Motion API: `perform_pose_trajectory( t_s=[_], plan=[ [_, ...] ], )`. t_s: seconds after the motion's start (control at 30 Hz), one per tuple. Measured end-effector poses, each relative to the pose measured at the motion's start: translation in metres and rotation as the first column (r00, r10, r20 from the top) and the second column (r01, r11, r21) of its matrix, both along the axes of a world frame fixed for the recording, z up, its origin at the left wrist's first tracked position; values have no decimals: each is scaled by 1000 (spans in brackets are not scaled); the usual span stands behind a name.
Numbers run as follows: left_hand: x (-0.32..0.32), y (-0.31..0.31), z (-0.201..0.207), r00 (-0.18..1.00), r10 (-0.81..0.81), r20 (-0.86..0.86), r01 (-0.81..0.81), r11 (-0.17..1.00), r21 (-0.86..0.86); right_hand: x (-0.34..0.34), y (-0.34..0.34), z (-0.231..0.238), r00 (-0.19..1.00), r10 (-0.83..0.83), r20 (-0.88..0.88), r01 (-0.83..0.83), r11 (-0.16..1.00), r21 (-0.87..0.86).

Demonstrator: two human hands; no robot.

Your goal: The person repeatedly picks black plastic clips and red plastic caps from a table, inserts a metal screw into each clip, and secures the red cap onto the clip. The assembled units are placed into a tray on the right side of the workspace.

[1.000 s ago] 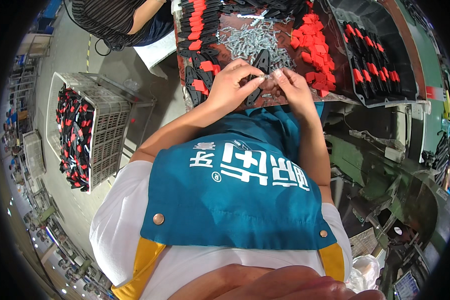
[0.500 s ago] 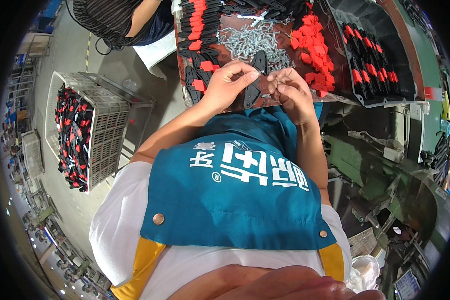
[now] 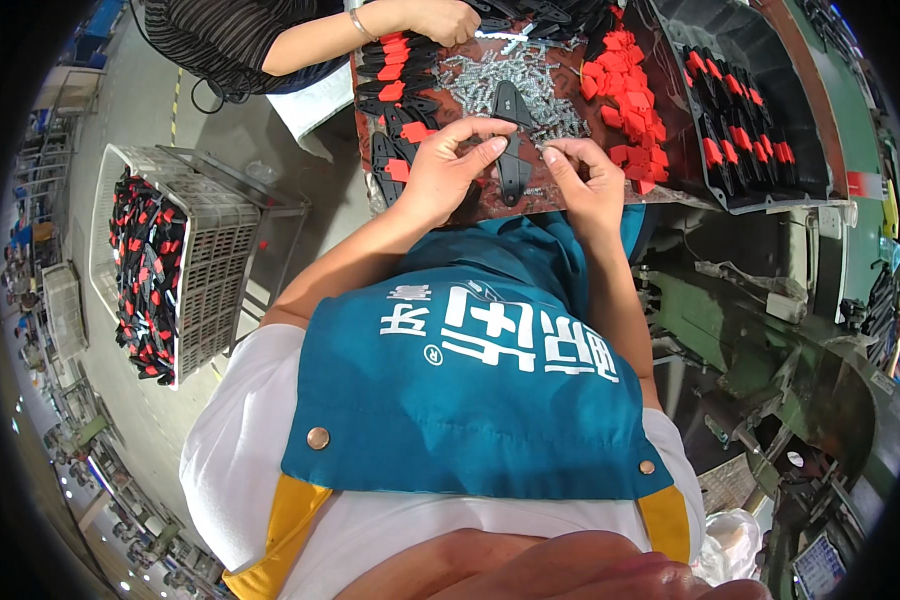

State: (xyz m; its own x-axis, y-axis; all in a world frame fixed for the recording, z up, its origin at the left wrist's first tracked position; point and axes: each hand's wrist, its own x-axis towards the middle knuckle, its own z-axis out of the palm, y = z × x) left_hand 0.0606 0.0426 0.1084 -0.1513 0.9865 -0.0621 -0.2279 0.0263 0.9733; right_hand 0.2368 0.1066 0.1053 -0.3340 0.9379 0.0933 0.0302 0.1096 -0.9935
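My left hand pinches a long black plastic part at its narrow middle, between thumb and forefinger. The part tapers toward its ends and has small holes. To its right, my right hand has thumb and forefinger pressed together on what looks like a tiny metal piece, too small to make out fully. The two hands are a short way apart. Just beyond them, a pile of small silvery metal pieces covers the brown tabletop. Red plastic pieces are heaped right of it.
Black parts with red pieces line the table's left side. A dark bin with similar parts stands right; a pale plastic crate full of them stands left. Across the table, a co-worker's hand reaches in. Green machinery is at my right.
My right hand has drawn back slightly to the right of the black part. The black part has turned more upright in my left hand. A co-worker's arm has come in over the far left table edge.
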Motion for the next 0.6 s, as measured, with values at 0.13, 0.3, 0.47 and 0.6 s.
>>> perform_pose_trajectory(
  t_s=[0.13, 0.3, 0.47, 0.6],
  plan=[
    [3, -2, -1, 998, -32, 63, 32, 999, 4, -5, -8, -6, 997, 27, -71, -34, 995, -93],
    [1, -3, 1, 990, -10, -138, 22, 996, 87, -7, -13, 8, 972, 17, -235, -112, 911, -396],
    [4, -2, 6, 989, 28, -147, -17, 997, 75, -5, -13, 0, 912, -11, -410, -239, 798, -553],
    [1, -3, 4, 990, 38, -135, -31, 998, 47, -1, -12, -7, 940, -25, -341, -149, 869, -472]
  ],
)
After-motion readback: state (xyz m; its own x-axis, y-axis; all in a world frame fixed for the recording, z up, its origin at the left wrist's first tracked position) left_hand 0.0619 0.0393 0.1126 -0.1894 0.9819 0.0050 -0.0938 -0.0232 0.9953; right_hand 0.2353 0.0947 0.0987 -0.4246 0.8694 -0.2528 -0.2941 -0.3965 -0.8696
